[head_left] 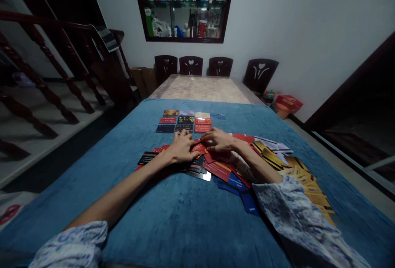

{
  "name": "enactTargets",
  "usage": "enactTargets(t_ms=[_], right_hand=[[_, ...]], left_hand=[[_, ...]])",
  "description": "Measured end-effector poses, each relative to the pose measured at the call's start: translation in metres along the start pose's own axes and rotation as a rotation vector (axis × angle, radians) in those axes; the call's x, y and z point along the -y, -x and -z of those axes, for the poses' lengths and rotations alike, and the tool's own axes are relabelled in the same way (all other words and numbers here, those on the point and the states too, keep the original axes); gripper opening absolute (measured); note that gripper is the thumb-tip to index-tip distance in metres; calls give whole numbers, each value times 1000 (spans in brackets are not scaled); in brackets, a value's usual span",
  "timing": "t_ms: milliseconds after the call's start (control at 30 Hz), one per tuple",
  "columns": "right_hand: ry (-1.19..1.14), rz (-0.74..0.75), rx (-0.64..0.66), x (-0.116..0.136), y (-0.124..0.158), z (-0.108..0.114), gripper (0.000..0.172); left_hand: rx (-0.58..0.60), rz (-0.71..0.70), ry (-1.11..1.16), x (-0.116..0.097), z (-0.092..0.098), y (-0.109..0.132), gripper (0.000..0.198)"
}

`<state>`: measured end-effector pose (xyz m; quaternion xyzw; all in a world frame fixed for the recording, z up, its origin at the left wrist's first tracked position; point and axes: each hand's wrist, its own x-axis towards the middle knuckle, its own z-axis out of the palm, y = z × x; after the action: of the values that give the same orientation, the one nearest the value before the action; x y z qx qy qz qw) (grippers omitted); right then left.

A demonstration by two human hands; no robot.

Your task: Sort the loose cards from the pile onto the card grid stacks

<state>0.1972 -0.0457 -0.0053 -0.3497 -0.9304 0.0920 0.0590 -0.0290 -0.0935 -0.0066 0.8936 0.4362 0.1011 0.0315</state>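
Both my hands rest over a loose pile of plastic cards in the middle of the blue cloth. My left hand (182, 148) lies on the pile's left part, fingers apart and thumb stretched to the right. Close beside it, my right hand (218, 139) touches the cards with bent, parted fingers. A red card (199, 148) shows between the two hands. Black cards (146, 158) stick out at the left, and a dark red card (217, 170) and blue cards (234, 185) lie under my right forearm. Beyond my hands, several cards (186, 120) lie in neat rows.
Gold cards (311, 190) spread right of my right sleeve, below white cards (274, 144). The blue cloth (148, 227) covers the table's near part; the far end shows a stone-patterned top (200, 87). Several dark chairs (191, 65) stand beyond. A wooden railing (46, 83) runs along the left.
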Motion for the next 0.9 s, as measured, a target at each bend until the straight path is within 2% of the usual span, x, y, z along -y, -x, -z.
enactTargets(t_ms=[233, 600, 733, 900], right_hand=[[-40, 73, -13, -4, -2, -5, 35], [-99, 130, -50, -8, -1, -8, 33], [-104, 110, -74, -8, 0, -7, 33], [-79, 32, -138, -9, -2, -10, 25]], left_hand=[[45, -43, 9, 3, 3, -1, 40], [36, -134, 25, 1, 10, 1, 30], [13, -174, 64, 5, 14, 0, 28], [-32, -134, 78, 17, 17, -4, 29]])
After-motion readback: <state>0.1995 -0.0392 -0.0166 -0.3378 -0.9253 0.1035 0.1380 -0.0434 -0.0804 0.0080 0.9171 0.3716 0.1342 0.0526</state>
